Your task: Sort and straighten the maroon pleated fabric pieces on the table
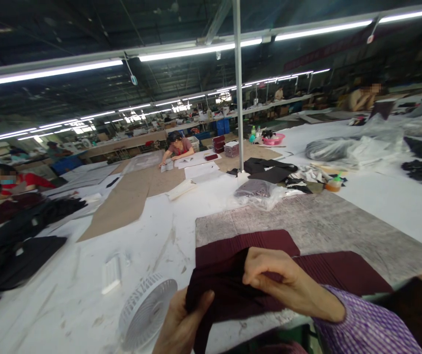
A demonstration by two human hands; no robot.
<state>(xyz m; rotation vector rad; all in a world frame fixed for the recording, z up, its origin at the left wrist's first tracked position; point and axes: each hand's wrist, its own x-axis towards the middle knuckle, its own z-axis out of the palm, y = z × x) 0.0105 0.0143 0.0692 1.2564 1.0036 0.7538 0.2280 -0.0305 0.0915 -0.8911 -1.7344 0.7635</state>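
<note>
A dark maroon piece of cloth (218,285) hangs between my two hands, folded over and bunched. My left hand (184,317) grips its left end, thumb pressed on top. At the cloth's upper right edge, my right hand (284,278) pinches the fabric with curled fingers. Behind the held cloth lies a row of overlapped maroon pieces (266,239) on a grey mottled board. Another such row of maroon pieces (347,270) spreads to the right, beyond my right wrist. The lower part of the held cloth runs out of view at the bottom.
A white fan (148,307) stands left of my left hand. Ahead are a plastic-wrapped bundle (257,191), dark scraps (269,168), a metal post (239,98) and a pink basin (273,139). Dark garments (30,260) lie at left. Several people sit at tables farther off.
</note>
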